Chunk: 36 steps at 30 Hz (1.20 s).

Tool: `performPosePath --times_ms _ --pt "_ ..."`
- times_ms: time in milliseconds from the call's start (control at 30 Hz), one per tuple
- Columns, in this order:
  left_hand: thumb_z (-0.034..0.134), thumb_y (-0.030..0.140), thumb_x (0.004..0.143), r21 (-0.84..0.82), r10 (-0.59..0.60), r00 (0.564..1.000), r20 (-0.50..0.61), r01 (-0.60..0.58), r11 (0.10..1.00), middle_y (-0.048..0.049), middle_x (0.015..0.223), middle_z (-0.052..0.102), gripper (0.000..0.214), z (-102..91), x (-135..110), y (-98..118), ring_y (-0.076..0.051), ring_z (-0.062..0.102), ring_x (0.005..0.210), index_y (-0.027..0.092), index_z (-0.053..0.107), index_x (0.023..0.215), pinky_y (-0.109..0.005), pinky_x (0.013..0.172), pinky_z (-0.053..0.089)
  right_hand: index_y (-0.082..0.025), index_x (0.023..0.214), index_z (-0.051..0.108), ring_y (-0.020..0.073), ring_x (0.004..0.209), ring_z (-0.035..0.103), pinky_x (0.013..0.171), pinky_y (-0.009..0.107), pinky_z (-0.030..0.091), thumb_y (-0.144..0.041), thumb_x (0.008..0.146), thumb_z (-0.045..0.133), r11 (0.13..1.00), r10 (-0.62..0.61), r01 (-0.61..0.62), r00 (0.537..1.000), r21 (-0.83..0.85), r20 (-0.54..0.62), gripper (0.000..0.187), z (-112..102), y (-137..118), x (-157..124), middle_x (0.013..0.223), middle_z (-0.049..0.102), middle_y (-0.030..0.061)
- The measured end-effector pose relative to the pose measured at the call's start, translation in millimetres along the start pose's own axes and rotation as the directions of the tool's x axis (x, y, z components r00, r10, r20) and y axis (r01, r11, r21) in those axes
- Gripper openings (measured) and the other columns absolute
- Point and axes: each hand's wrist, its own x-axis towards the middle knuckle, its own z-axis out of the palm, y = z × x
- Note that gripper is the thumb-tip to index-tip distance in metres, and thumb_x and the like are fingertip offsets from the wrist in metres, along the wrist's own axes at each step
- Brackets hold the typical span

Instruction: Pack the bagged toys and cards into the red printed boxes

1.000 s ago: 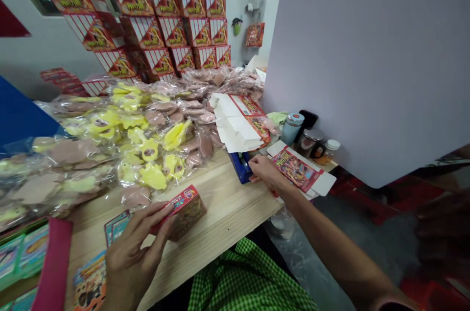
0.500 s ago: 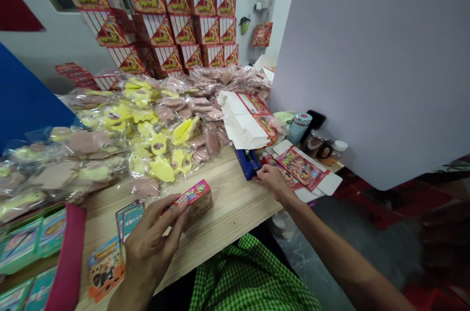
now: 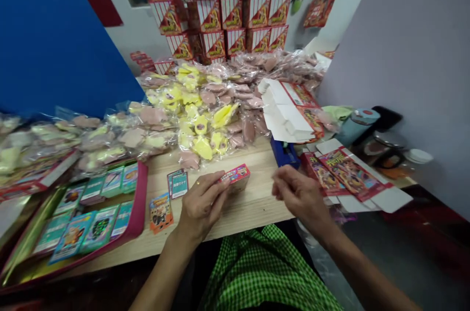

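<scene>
My left hand (image 3: 203, 204) grips a small pink-and-red printed box (image 3: 235, 178) on the light wooden table (image 3: 257, 201), its fingers covering the box's near end. My right hand (image 3: 301, 198) hangs just above the table with its fingers curled together, and I see nothing in them. It is nearest a blue tape dispenser (image 3: 285, 153) and a flat printed red carton blank (image 3: 348, 175). A teal card (image 3: 178, 184) and an orange card (image 3: 160, 212) lie left of my left hand.
A pink-rimmed tray of teal cards (image 3: 141, 198) sits at the table's left. Bagged yellow and pink toys (image 3: 200, 120) are heaped behind my hands, with white folded cartons (image 3: 288, 115) on them. Red boxes (image 3: 231, 12) are stacked behind. A flask (image 3: 358, 125) stands at right.
The view has swung left, bringing the tray into sight. My right hand has lifted away from the flat carton and dispenser. My left hand still grips the small box.
</scene>
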Motion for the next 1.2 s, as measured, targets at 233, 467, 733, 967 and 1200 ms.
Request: performPosePath --times_ms 233,467,733,967,1200 --pt "0.065 0.009 0.093 -0.016 0.008 1.0 -0.005 -0.008 1.0 -0.01 0.107 0.076 0.021 -0.8 1 -1 -0.019 0.074 0.101 0.017 0.067 0.112 -0.029 0.088 0.061 -0.01 0.146 0.047 0.0116 0.045 0.054 0.048 0.023 0.045 -0.036 0.089 0.059 0.85 0.012 -0.167 0.954 0.5 0.299 0.065 64 -41 4 0.058 0.063 -0.0051" --pt "0.068 0.013 0.092 -0.025 -0.111 0.993 -0.035 0.11 0.994 -0.0093 0.105 0.074 0.031 -0.6 0 0 -0.017 0.073 0.093 0.014 0.058 0.121 -0.026 0.084 0.06 -0.004 0.156 0.034 0.0144 0.046 0.06 0.047 0.025 0.05 -0.041 0.083 0.061 0.824 0.148 -0.259 0.957 0.503 0.25 0.086 84 -43 8 0.056 0.064 -0.005" --pt "0.06 0.01 0.095 -0.241 -0.115 0.973 0.199 0.162 0.957 -0.0083 0.108 0.07 0.025 -15.4 16 -4 -0.016 0.068 0.098 0.017 0.067 0.118 -0.026 0.081 0.056 -0.008 0.158 0.025 0.0143 0.052 0.06 0.054 0.027 0.052 -0.034 0.088 0.057 0.868 0.072 -0.132 0.987 0.478 0.142 0.081 93 -33 2 0.061 0.064 -0.0061" --pt "0.07 0.02 0.091 -0.234 -0.303 0.868 0.394 0.413 0.88 -0.002 0.088 0.069 0.003 -21.8 44 -5 -0.016 0.064 0.081 0.018 0.068 0.09 -0.028 0.075 0.049 -0.012 0.158 0.024 0.0151 0.057 0.061 0.056 0.028 0.051 -0.03 0.091 0.055 0.872 0.027 -0.05 0.998 0.486 0.055 0.076 105 -25 -2 0.066 0.065 -0.0049" --pt "0.06 0.016 0.093 -0.003 -0.249 0.847 0.469 0.283 0.959 -0.0029 0.085 0.067 0.005 -15.0 53 7 -0.019 0.061 0.077 0.018 0.063 0.089 -0.03 0.069 0.047 -0.009 0.161 0.011 0.0207 0.064 0.067 0.062 0.034 0.058 -0.035 0.088 0.06 0.878 0.129 -0.204 0.972 0.433 0.196 0.092 80 -20 -9 0.066 0.066 -0.003"
